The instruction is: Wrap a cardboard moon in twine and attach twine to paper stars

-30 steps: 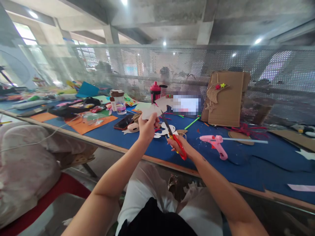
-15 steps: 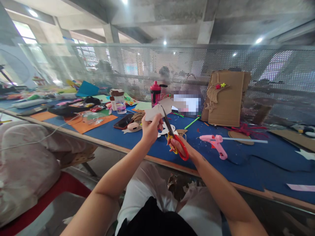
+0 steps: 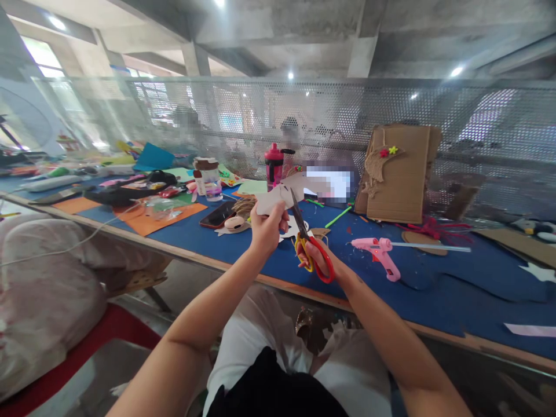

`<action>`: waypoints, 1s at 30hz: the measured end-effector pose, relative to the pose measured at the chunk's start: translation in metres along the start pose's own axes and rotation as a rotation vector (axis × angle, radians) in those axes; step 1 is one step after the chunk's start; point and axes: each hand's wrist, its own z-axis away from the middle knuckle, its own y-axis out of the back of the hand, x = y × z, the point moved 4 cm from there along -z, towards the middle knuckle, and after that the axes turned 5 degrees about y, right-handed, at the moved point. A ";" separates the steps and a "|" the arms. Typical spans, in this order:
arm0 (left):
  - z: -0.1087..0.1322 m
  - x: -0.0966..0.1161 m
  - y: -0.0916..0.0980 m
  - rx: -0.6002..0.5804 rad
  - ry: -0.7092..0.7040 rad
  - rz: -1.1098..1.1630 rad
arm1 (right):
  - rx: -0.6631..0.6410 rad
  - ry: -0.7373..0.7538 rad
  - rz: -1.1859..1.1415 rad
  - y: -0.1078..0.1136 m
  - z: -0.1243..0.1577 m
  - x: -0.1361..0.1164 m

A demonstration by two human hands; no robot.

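Note:
A piece of white paper (image 3: 270, 201) is pinched in my left hand (image 3: 266, 229), held up above the table's front part. My right hand (image 3: 313, 255) grips scissors (image 3: 324, 263) with red and yellow handles, fingers through the loops. The dark blades point up and away from me, at the paper's right part, just beside my left fingers. Below the hands, a white cut-out shape (image 3: 292, 229) lies on the blue tabletop, partly hidden by the scissors. A bit of brown material (image 3: 321, 233) lies just behind my right hand.
To the right lies a pink glue gun (image 3: 380, 255) with a clear stick. Cardboard (image 3: 397, 179) with a twine moon leans behind. A phone (image 3: 218, 215), mouse (image 3: 236, 223), jar (image 3: 212, 179) and red bottle (image 3: 273, 162) stand or lie left of centre. Another person's leg (image 3: 47, 278) is at the left.
The scissors' handles have spread slightly and the blades look a little wider apart at the paper. Both hands stay in nearly the same place.

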 end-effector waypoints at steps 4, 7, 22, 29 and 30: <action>0.003 -0.004 -0.002 0.009 0.007 0.000 | -0.039 0.010 -0.029 -0.005 0.001 -0.006; 0.005 -0.008 -0.004 0.031 0.003 0.044 | -0.030 0.004 -0.032 -0.008 0.002 -0.012; 0.007 -0.006 -0.004 0.021 -0.014 0.051 | -0.030 0.040 -0.066 -0.007 0.001 -0.001; -0.006 0.003 -0.002 -0.110 0.021 -0.035 | -0.038 0.064 0.059 0.001 0.003 -0.013; -0.009 0.006 -0.001 -0.148 0.037 -0.058 | -0.042 0.064 0.090 0.002 0.004 -0.016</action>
